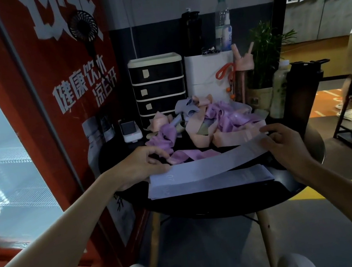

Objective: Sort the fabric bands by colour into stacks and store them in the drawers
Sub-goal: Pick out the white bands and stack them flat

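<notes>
Over table (204,204), left hand (143,163), right hand (286,144) grip lilac band (209,165); lowest drawer (146,121) half-hidden

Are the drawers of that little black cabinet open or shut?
Shut: the three visible drawer fronts sit flush in the cabinet. The lowest is partly hidden by bands.

One drawer unit (158,85) shows four drawer fronts. In front of it are two flat pale blue bands (209,167) and one tangled heap (225,116) of purple, pink and blue bands, too knotted to count. Right of the drawer unit stand five bottles (222,23), one white box (209,75) and one potted plant (266,51); left of it, one small fan (83,26).
</notes>
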Available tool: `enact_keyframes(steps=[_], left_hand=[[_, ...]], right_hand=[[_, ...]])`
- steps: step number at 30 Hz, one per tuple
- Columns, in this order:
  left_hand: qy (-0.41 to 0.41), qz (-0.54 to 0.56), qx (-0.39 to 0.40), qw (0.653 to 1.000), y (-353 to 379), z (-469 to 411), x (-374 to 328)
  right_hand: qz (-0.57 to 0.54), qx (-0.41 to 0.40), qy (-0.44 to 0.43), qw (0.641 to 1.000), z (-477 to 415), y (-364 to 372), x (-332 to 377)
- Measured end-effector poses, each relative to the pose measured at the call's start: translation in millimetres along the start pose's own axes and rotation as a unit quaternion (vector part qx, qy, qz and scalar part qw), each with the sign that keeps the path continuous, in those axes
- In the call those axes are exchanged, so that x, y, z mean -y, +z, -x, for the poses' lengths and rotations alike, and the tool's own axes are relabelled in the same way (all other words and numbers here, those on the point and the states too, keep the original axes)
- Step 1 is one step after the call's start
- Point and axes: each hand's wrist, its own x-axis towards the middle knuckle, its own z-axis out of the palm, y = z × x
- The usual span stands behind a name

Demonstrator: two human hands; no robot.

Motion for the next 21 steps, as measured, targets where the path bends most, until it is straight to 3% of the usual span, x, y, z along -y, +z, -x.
enact_keyframes(steps=[3,11,21], left_hand=[[0.001,-0.044,-0.072,0.996,-1.5,-1.3,8.6],[-0.010,-0.072,-0.140,0.987,1.5,-4.7,27.4],[0.043,-0.207,-0.144,0.967,7.7,-10.3,46.3]], right_hand=[[0.038,0.007,-0.008,0.999,4.0,1.9,-14.3],[0.054,0.027,0.008,0.998,17.3,4.3,-37.5],[0.123,0.056,0.008,0.991,25.8,5.8,-44.7]])
